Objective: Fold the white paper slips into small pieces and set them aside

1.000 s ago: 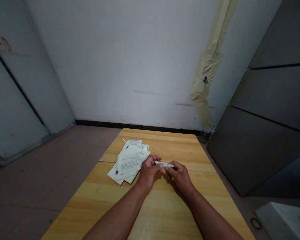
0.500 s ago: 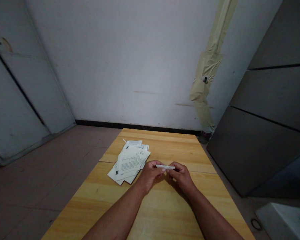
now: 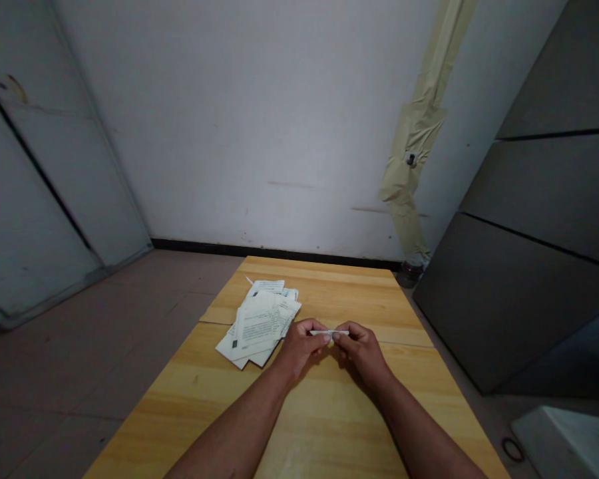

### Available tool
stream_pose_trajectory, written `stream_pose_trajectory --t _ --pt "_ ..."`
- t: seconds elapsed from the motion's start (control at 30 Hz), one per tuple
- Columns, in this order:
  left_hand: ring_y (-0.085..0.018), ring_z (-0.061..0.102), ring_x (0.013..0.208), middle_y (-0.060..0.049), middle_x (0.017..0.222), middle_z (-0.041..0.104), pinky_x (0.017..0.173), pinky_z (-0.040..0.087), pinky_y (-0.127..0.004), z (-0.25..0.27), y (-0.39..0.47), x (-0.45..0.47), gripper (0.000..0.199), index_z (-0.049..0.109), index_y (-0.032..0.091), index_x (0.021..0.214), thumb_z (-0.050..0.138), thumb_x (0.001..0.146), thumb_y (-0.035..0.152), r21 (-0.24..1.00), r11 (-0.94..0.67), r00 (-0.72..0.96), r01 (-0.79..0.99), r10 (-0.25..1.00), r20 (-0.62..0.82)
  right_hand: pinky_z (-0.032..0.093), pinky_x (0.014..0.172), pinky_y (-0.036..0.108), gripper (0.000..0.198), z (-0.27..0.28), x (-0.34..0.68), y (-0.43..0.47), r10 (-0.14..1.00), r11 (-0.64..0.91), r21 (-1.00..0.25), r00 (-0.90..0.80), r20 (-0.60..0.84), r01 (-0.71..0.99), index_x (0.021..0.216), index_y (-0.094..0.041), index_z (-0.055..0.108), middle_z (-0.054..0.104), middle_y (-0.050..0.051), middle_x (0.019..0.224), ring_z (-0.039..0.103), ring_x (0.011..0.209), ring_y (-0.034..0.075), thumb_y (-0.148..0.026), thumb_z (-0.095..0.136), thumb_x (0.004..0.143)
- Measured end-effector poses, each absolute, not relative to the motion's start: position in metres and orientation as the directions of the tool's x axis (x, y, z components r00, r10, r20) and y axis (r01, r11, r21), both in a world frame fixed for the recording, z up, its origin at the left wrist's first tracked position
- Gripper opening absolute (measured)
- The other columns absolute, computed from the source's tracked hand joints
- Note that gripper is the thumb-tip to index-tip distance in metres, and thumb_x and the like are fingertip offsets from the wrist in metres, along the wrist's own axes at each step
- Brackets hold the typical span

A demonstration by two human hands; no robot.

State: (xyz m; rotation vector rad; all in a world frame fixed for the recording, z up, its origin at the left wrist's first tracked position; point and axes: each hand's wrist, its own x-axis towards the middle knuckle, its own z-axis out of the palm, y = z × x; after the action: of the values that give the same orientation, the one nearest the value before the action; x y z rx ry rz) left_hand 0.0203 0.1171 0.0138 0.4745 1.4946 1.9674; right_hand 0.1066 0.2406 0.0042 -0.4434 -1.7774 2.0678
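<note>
A small, narrow strip of folded white paper [image 3: 330,332] is pinched between both hands above the middle of the wooden table [image 3: 329,426]. My left hand [image 3: 302,346] has thumb and fingers closed on its left end. Its right end is gripped the same way by my right hand [image 3: 360,349]. The thumbs nearly meet at the paper's centre, and the fingers behind it are partly hidden. Just left of my left hand lies a loose pile of printed paper sheets [image 3: 262,322], overlapping at several angles.
Beyond the table's far edge stands a white wall [image 3: 279,133] with a taped pipe [image 3: 409,159]. A dark grey cabinet [image 3: 519,279] is on the right. At the lower right are a pale box [image 3: 569,439] and a black ring [image 3: 512,449] on the floor.
The folded paper has tipped slightly and now looks thinner and more level. My right thumb has shifted a little along it. The pile stays as it was.
</note>
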Motion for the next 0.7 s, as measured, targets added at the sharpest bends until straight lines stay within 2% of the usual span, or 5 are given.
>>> stream_pose_trajectory --t 0.17,0.33,0.53,0.63,0.7 --pt "-0.007 0.043 0.044 0.003 0.046 0.052 0.048 0.031 -0.021 0.009 0.118 0.021 0.026 0.065 0.013 0.064 0.082 0.056 0.031 0.964 -0.154 -0.756 -0.216 0.652 -0.065 0.037 0.04 0.022 0.028 0.012 0.109 0.24 0.465 -0.064 -0.998 -0.885 -0.011 -0.022 0.064 -0.018 0.059 0.051 -0.005 0.044 0.043 0.04 0.009 -0.04 0.075 0.063" --pt "-0.007 0.042 0.045 0.004 0.046 0.051 0.047 0.03 -0.02 0.004 0.123 0.022 0.024 0.064 0.013 0.062 0.081 0.056 0.03 0.962 -0.174 -0.76 -0.208 0.649 -0.047 0.033 0.039 0.02 0.027 0.008 0.109 0.241 0.426 -0.143 -0.988 -0.905 -0.012 -0.054 0.062 -0.019 0.055 0.047 -0.008 0.042 0.038 0.038 0.008 -0.038 0.074 0.067" --pt "-0.007 0.043 0.045 0.003 0.048 0.052 0.046 0.03 -0.02 -0.005 0.128 0.02 0.027 0.064 0.013 0.064 0.082 0.054 0.031 0.968 -0.147 -0.765 -0.203 0.641 -0.064 0.026 0.041 0.02 0.028 0.012 0.113 0.257 0.37 -0.084 -0.995 -0.926 -0.078 0.051 0.067 -0.014 0.065 0.048 -0.006 0.043 0.036 0.04 0.006 -0.041 0.073 0.066" --pt "-0.008 0.047 0.049 0.003 0.057 0.058 0.048 0.034 -0.02 -0.007 0.132 0.02 0.03 0.067 0.013 0.077 0.08 0.054 0.028 0.967 -0.162 -0.799 -0.196 0.599 -0.061 0.025 0.042 0.02 0.025 0.016 0.114 0.269 0.402 -0.005 -0.996 -0.912 -0.081 0.086 0.062 -0.013 0.065 0.05 -0.005 0.047 0.038 0.044 0.006 -0.037 0.074 0.062" --pt "-0.008 0.049 0.051 0.003 0.062 0.059 0.05 0.037 -0.02 -0.007 0.134 0.021 0.043 0.067 0.014 0.094 0.079 0.054 0.027 0.957 -0.208 -0.829 -0.204 0.556 -0.056 0.025 0.04 0.021 0.024 0.015 0.112 0.277 0.455 -0.041 -0.993 -0.883 -0.115 0.109 0.061 -0.014 0.063 0.049 -0.005 0.045 0.037 0.041 0.006 -0.036 0.073 0.06"
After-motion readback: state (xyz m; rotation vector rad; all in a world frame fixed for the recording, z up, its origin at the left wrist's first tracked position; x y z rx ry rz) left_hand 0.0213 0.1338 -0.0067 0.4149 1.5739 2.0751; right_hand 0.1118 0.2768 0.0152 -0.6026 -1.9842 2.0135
